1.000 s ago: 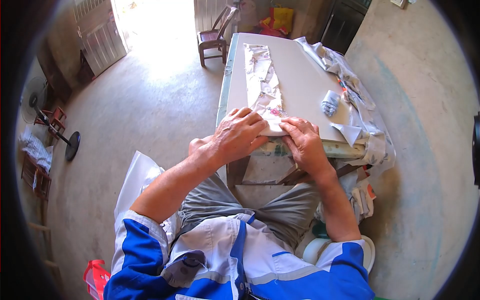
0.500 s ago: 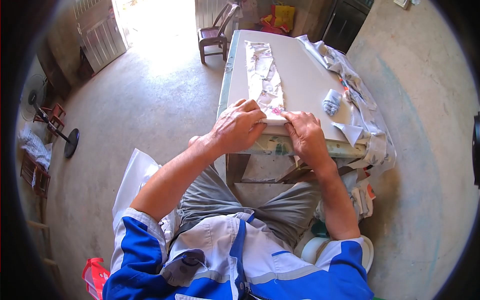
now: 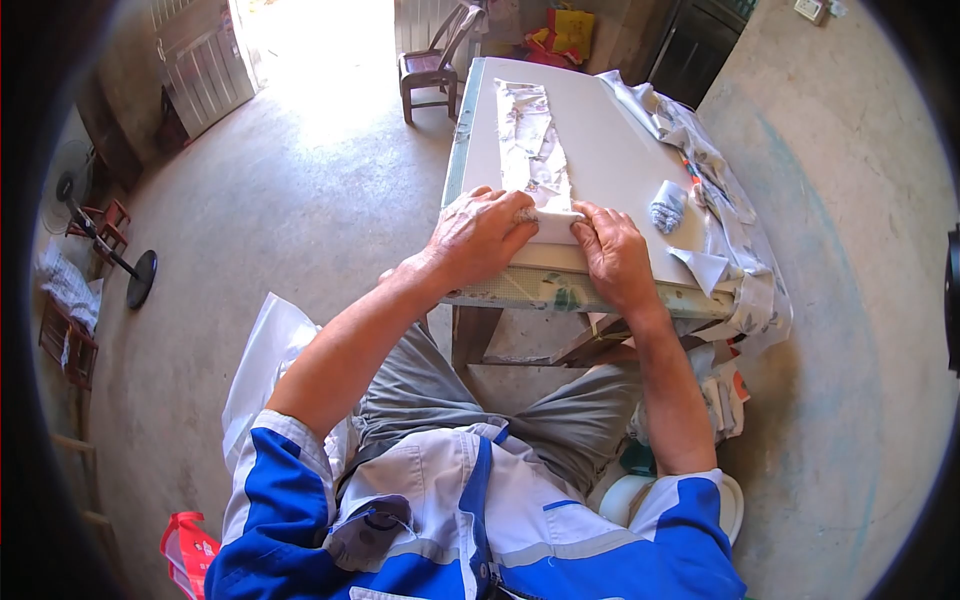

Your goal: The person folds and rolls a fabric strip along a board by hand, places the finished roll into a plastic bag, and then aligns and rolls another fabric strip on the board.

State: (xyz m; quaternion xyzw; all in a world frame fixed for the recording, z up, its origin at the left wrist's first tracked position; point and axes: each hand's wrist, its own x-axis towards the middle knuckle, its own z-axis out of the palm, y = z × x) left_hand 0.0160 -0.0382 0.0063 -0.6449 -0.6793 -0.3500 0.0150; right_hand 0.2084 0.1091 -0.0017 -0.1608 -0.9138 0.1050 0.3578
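A long strip of white printed fabric (image 3: 533, 145) lies lengthwise on the white-topped table (image 3: 610, 130). Its near end is rolled into a small fabric roll (image 3: 556, 216) at the table's front part. My left hand (image 3: 487, 232) has its fingers curled over the roll's left end. At the right end, my right hand (image 3: 612, 250) pinches the roll between thumb and fingers. A finished-looking rolled bundle of grey-white cloth (image 3: 667, 206) rests to the right of my hands.
Loose fabric pieces (image 3: 715, 180) are heaped along the table's right edge and hang over it. Beyond the table's far left corner stands a wooden chair (image 3: 430, 68). A standing fan (image 3: 95, 225) is on the floor at the left. Cloth scraps (image 3: 722, 395) lie below the table at right.
Both hands have moved slightly forward along the strip with the roll, and the flat stretch of fabric ahead of them is shorter. The view has shifted a little.
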